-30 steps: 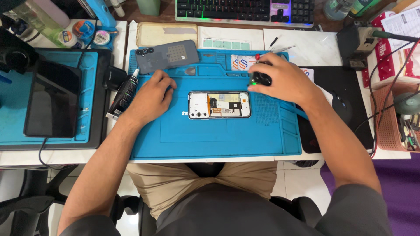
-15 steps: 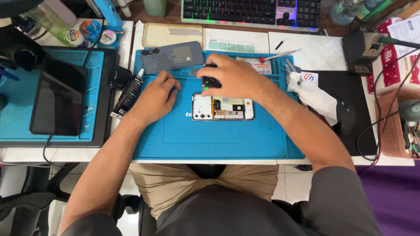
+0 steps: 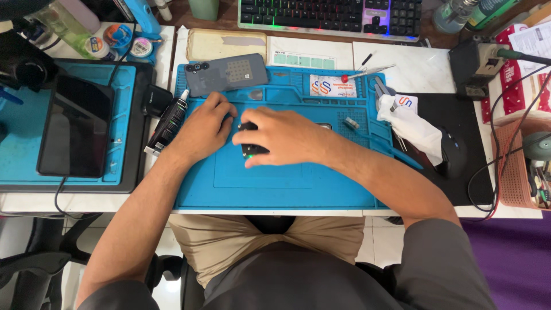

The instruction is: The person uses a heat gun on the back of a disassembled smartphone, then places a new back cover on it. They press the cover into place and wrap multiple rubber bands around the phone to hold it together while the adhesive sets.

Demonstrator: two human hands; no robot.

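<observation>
Phone board now hidden under right hand (image 3: 285, 136), fingers curled on a small black tool (image 3: 249, 150) mid-mat (image 3: 275, 183). Left hand (image 3: 204, 127) moved beside it, fingers bent flat. Basket (image 3: 511, 172) at desk's right edge holds tools.

Bright even overhead light; soft shadows; sharp focus

both hands meet palm-down, left hand (image 3: 205, 127) beside right hand (image 3: 282, 138).
</observation>
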